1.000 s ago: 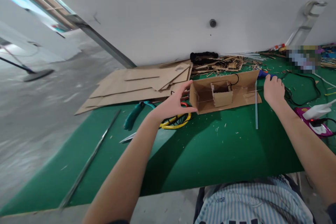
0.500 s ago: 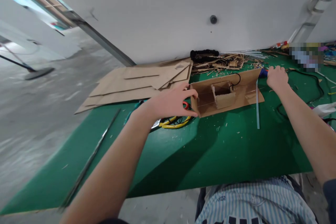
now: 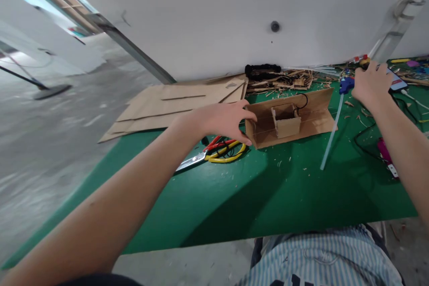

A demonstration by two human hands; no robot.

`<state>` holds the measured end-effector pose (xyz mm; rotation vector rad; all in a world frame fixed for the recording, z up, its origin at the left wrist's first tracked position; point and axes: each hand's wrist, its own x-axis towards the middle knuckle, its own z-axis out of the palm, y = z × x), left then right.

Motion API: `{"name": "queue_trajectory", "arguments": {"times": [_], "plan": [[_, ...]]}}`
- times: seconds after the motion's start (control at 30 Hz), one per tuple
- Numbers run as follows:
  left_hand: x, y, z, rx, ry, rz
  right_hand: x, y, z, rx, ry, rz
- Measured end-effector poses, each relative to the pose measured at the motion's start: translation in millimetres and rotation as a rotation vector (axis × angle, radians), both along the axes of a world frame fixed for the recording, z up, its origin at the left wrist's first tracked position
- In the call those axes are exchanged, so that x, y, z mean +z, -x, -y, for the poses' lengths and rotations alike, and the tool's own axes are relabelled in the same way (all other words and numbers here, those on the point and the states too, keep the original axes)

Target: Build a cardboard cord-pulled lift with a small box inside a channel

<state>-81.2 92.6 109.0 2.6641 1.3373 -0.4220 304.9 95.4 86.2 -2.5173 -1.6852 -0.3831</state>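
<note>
Bare forearms end in dark sleeve edges; blue-and-white striped shirt [image 3: 321,259] with dark lettering.

Worn on the head, looking forward and down from close above a green table [image 3: 268,196], toward a white wall [image 3: 217,13] behind it; floor at left, striped shirt at the bottom edge.

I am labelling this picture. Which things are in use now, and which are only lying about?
In use:
left hand on the cardboard box
right hand holding the blue glue gun with its glue stick

Lying about:
scissors
flat cardboard sheets
wood scraps
</note>
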Motion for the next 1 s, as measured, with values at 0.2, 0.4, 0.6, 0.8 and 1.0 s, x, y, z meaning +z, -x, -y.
{"name": "queue_trajectory", "arguments": {"times": [0.2,0.4,0.6,0.8,1.0], "plan": [[-3.8,-3,12,-0.009,0.03,0.114,39.1,15,32,0.041,-0.218,0.039],[-32.7,-5,30,0.035,0.091,0.501,26.9,38,66,0.21,-0.44,-0.008],[-57.3,-15,45,0.174,0.007,0.765,-24.3,51,85,0.667,-0.482,-0.256],[-86.9,-26,48,0.151,-0.19,0.963,-66.9,83,100,0.99,-0.307,-0.62],[-103.6,-27,54,0.109,-0.378,0.981,-81.7,114,113,0.822,-0.021,-1.13]]}}
